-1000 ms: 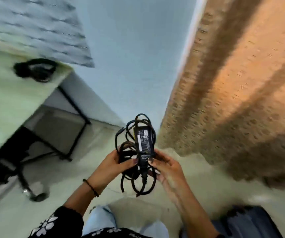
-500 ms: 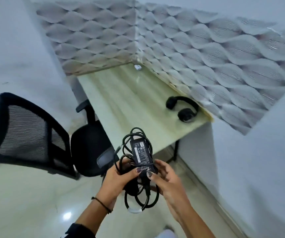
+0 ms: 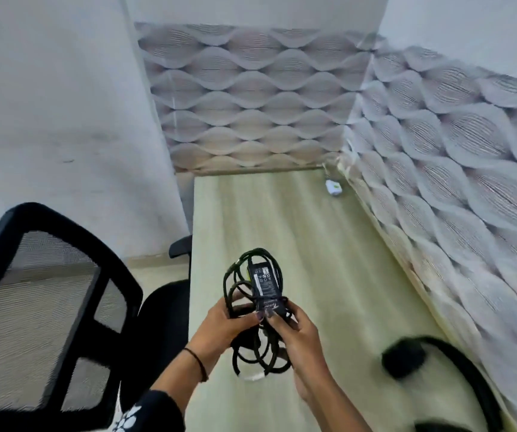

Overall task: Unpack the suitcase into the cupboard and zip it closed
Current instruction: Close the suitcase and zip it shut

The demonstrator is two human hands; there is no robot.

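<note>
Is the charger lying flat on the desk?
No, the left hand and right hand hold the charger up over the desk.

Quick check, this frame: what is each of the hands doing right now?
Left hand: grips the black rectangular power adapter with its coiled black cable.
Right hand: holds the same adapter, thumb on its near end.

Pale wood-grain desk top [image 3: 329,238] runs ahead of me into corner. Grey wavy-relief wall panels [image 3: 251,98] back it at far end and along right edge. Small white boxy plug [image 3: 333,187] lies on desk near far right corner. Black over-ear headphones [image 3: 406,360] on desk at near right, blurred. Black mesh-back office chair [image 3: 48,307] stands to my left, armrest just beside desk edge. Plain white wall [image 3: 64,104] behind chair.
</note>
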